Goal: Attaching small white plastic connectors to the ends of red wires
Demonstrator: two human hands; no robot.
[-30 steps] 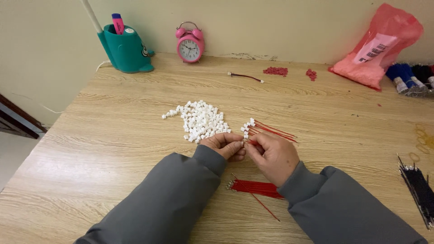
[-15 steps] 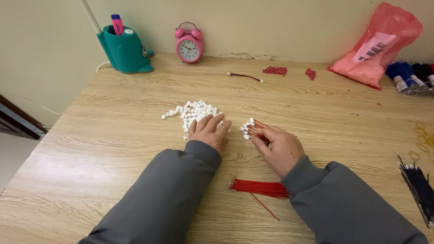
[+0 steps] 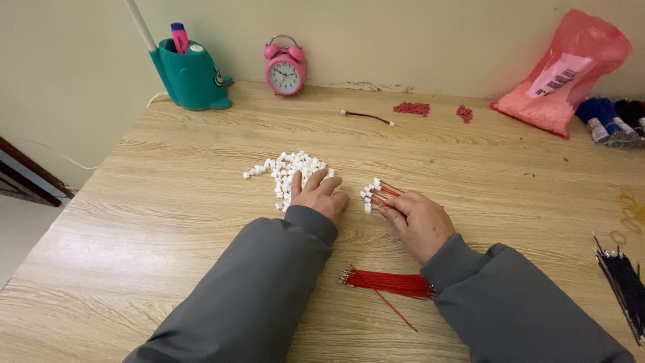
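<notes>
Two hands work a wooden surface (image 3: pixel 168 202): left hand (image 3: pixel 318 195), fingers spread, on white connectors (image 3: pixel 285 171); right hand (image 3: pixel 418 218) pinching red wires (image 3: pixel 384 191).

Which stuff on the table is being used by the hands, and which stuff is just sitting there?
Being used: left hand on the white connector pile; right hand on the red wires with white ends; loose red wire bundle.

Just sitting: pink alarm clock, teal pen holder, pink bag, black wires.

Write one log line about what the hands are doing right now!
left hand: flat on white connectors | right hand: touching finished wires | red wire bundle: untouched
</notes>
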